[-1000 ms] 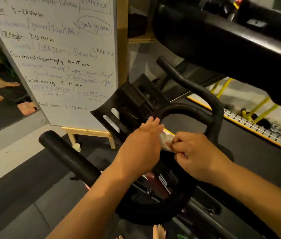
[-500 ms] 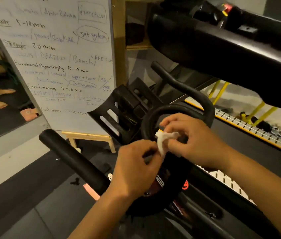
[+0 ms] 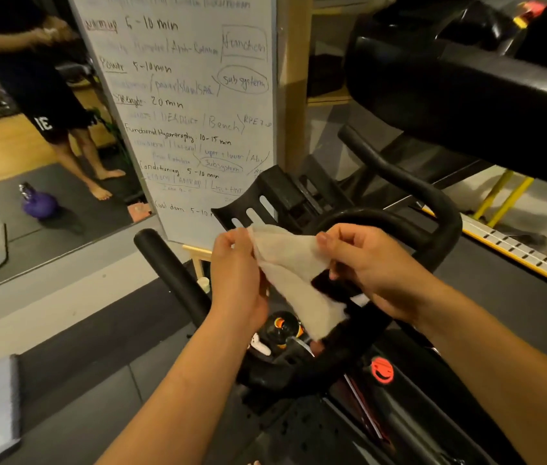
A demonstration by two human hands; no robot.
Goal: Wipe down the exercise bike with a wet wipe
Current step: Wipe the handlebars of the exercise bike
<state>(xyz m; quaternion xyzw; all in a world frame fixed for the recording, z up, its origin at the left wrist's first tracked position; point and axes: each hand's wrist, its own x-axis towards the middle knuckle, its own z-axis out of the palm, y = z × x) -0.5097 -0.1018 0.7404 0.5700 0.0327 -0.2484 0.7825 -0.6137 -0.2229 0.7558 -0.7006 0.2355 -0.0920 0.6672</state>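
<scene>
Grip on wet wipe (image 3: 285, 263): left hand (image 3: 237, 283) pinching one corner, right hand (image 3: 366, 270) the other; sheet stretched open over handlebar loop (image 3: 448, 229); probably still unfolding; most of exercise bike (image 3: 409, 397) seemingly left to wipe.

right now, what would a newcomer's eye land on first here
First the white wet wipe, spread open at centre between the left hand and right hand, each pinching an upper corner. Just behind it curve the exercise bike's black handlebars. Up left stands a whiteboard covered in handwritten workout notes, with a purple kettlebell at far left.
</scene>
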